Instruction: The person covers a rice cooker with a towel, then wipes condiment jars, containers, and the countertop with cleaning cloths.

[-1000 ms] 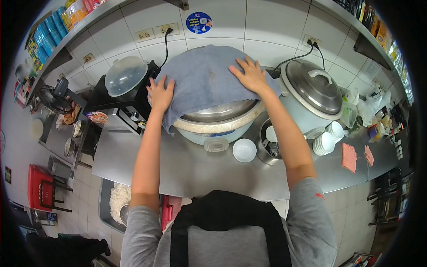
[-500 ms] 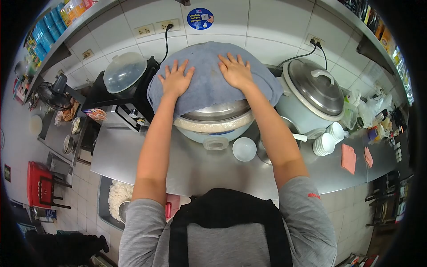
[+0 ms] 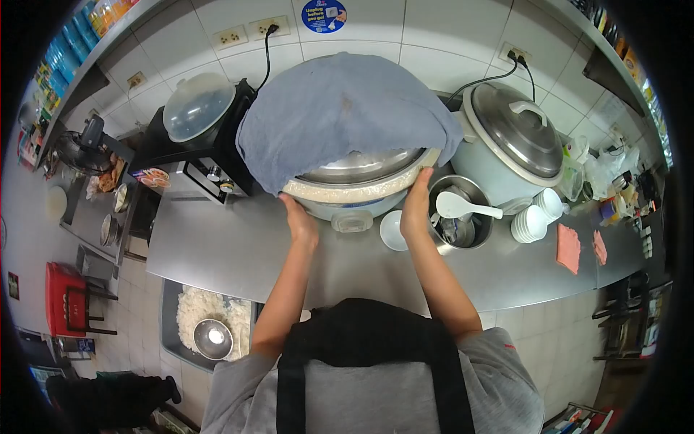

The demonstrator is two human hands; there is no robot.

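A large pale rice cooker (image 3: pixel 376 210) stands in front of me on the steel counter, its metal lid (image 3: pixel 361 166) partly covered by a blue-grey cloth (image 3: pixel 340 108). My left hand (image 3: pixel 300 223) is against the cooker's left front side, just under the rim. On the opposite side, my right hand (image 3: pixel 415 206) presses against the cooker, its fingertips near the rim. The two hands hold the cooker between them, with some fingers hidden by it. A white bowl (image 3: pixel 392 231) sits beside my right wrist, partly behind it.
A steel pot (image 3: pixel 484 235) holds utensils and a white rice paddle (image 3: pixel 463 207). Behind it stands a second rice cooker (image 3: pixel 499 173). Stacked white bowls (image 3: pixel 529 224) and pink cloths (image 3: pixel 567 248) lie rightward. Below left, a grey tub (image 3: pixel 170 318) contains rice and a metal bowl (image 3: pixel 213 338).
Both hands have left the top of the cloth and come down toward me to the cooker's sides below the rim. The cooker and cloth stay in place; the view has tilted slightly down.
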